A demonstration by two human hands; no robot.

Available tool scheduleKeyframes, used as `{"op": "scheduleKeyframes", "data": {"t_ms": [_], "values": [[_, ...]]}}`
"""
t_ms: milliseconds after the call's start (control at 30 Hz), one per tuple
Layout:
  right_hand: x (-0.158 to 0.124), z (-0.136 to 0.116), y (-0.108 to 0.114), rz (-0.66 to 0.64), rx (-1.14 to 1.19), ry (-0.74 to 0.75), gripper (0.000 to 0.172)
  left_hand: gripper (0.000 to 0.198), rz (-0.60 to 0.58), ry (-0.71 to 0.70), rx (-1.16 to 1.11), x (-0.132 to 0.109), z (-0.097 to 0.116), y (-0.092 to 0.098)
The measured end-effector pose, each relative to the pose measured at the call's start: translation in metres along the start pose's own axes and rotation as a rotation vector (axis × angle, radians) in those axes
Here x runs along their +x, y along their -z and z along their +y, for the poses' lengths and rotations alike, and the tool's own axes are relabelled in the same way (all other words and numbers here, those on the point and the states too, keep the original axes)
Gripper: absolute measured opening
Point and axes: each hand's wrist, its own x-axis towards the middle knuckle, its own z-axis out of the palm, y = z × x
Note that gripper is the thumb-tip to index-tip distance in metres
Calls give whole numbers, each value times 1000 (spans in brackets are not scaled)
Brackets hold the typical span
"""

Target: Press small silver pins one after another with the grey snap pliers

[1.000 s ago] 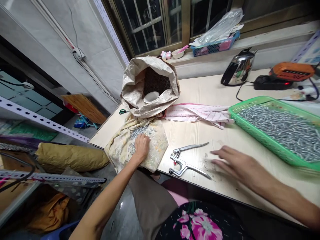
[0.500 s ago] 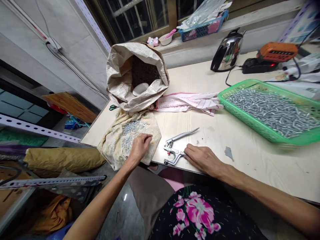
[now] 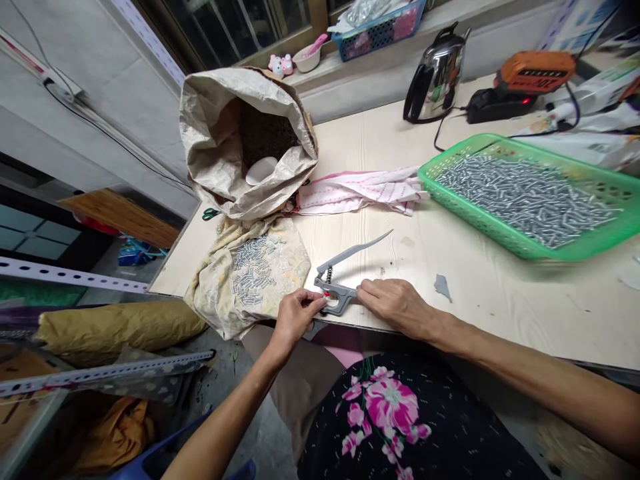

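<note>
— Grey metal press pliers (image 3: 341, 293) lie at the pale wooden counter (image 3: 500, 293) edge. Who holds them?
— Right hand (image 3: 395, 307) grips the handle to keep them still. Left hand (image 3: 295, 319) pinches the head.

Black garment (image 3: 400, 427) (pink flowers), bare forearms

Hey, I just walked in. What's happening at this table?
A person sits at the table working a hand press. The right hand holds its lower handle down, while the left hand pinches at its head; the upper handle stands raised. Small metal pieces lie on a cloth to the left, and a green basket full of more sits to the right.
</note>
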Motion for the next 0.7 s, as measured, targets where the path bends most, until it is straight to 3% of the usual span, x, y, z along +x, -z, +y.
{"op": "scheduleKeyframes", "data": {"t_ms": [100,267,433,467,600,700], "values": [[-1,2,-3,-15,-6,-2,27,33,-49,35,81,7,6,3],[-2,2,-12,-63,-40,-52,23,29,-234,99,192,18,13,11],[-1,5,-6,-113,18,-136,18,31,-247,117,273,20,15,12],[0,8,-3,-101,24,-147,26,31,-249,124,272,20,14,11],[5,31,6,-98,-23,-174,87,31,-243,143,244,20,13,10],[11,46,10,-247,-5,-161,102,29,-222,166,237,18,14,9]]}}
